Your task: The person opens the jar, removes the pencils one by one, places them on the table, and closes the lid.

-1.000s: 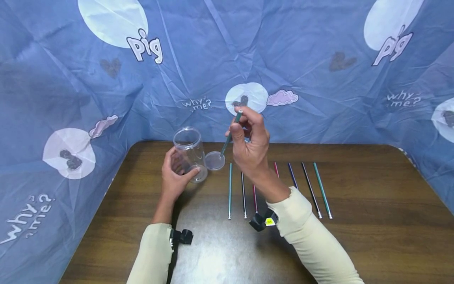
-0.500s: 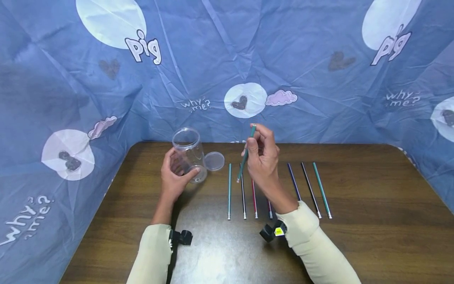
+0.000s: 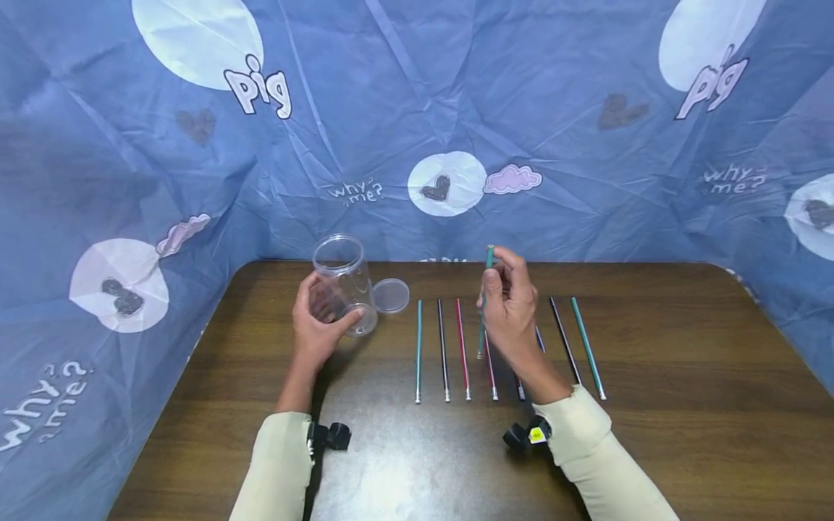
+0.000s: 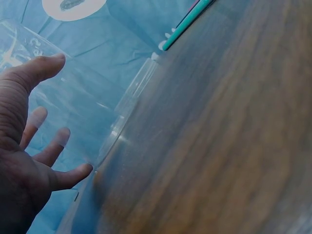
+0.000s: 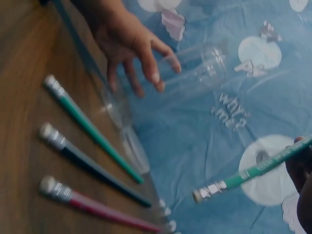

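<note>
In the head view, a clear plastic jar (image 3: pixel 355 286) with no lid on it stands on the table. My left hand (image 3: pixel 315 325) holds it round the side, thumb in front near the base and fingers behind; the left wrist view shows those fingers (image 4: pixel 51 151) spread along the wall. Raised over the row of pencils, my right hand (image 3: pixel 511 307) pinches a green pencil (image 5: pixel 258 168) between thumb and fingers. Its eraser end points down, while the other end rises past the fingertips. Nothing is visible inside the jar.
A round clear lid (image 3: pixel 392 296) lies right of the jar. Several pencils lie in a row, among them a teal one (image 3: pixel 419 351), a black one (image 3: pixel 444 354), a red one (image 3: pixel 463 354) and another teal one (image 3: pixel 589 351). The right arm partly covers some. Behind the wooden table (image 3: pixel 704 362) hangs a blue printed cloth (image 3: pixel 573 224).
My right hand, with the green pencil in its grip, has moved right and down from beside the lid to over the middle of the row. The left hand stays on the jar.
</note>
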A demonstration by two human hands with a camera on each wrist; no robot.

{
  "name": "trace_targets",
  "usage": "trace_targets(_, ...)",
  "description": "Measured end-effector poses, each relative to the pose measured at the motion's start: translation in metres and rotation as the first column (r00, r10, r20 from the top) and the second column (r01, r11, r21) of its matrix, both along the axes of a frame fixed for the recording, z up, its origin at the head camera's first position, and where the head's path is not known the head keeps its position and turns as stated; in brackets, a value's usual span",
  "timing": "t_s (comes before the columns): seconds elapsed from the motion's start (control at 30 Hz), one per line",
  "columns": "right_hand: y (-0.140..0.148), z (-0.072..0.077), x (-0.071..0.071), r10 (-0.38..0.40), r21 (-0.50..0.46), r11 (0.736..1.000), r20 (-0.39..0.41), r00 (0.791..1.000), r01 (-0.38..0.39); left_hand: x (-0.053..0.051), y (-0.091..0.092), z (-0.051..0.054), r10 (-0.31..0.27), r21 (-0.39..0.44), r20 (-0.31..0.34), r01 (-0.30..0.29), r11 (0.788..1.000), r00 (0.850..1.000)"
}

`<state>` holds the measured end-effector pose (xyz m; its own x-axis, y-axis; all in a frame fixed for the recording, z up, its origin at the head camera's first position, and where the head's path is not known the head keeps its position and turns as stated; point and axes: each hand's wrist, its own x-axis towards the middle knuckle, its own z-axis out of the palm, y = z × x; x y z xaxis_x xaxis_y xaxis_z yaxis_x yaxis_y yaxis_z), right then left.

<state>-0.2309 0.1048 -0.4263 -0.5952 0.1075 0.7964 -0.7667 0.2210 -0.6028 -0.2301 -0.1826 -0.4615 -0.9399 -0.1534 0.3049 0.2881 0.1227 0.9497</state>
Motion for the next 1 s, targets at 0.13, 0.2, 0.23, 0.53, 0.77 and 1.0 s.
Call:
trace_targets(0.13, 0.008, -0.004, 0.002, 0.001, 0.016, 1.000, 0.040, 0.999, -0.001, 0.000, -0.001, 0.001, 0.012, -0.015, -0.004, -0.012, 1.000, 1.000)
trace_targets(0.2, 0.009, -0.001, 0.005, -0.008, 0.035, 0.999, 0.050, 0.999, 0.007, -0.001, -0.001, 0.002, 0.014, -0.025, -0.008, -0.015, 1.000, 1.000)
trace_targets(0.23, 0.008, 0.002, 0.008, -0.011, 0.042, 0.999, 0.058, 0.998, 0.008, -0.001, -0.001, 0.002, 0.015, -0.028, -0.008, -0.015, 0.999, 1.000)
trace_targets(0.53, 0.017, -0.004, 0.011, -0.120, 0.106, 0.989, 0.143, 0.982, 0.106, 0.002, -0.001, -0.001, 0.015, -0.026, 0.011, -0.014, 1.000, 1.000)
trace_targets(0.77, 0.036, -0.008, 0.002, -0.242, 0.165, 0.962, 0.133, 0.961, 0.219, 0.000, 0.000, -0.001, 0.009, -0.008, 0.012, -0.009, 1.000, 1.000)
trace_targets(1.0, 0.063, -0.005, -0.007, -0.317, 0.138, 0.945, 0.155, 0.936, 0.297, 0.001, 0.001, 0.002, 0.010, -0.005, 0.020, -0.010, 1.000, 1.000)
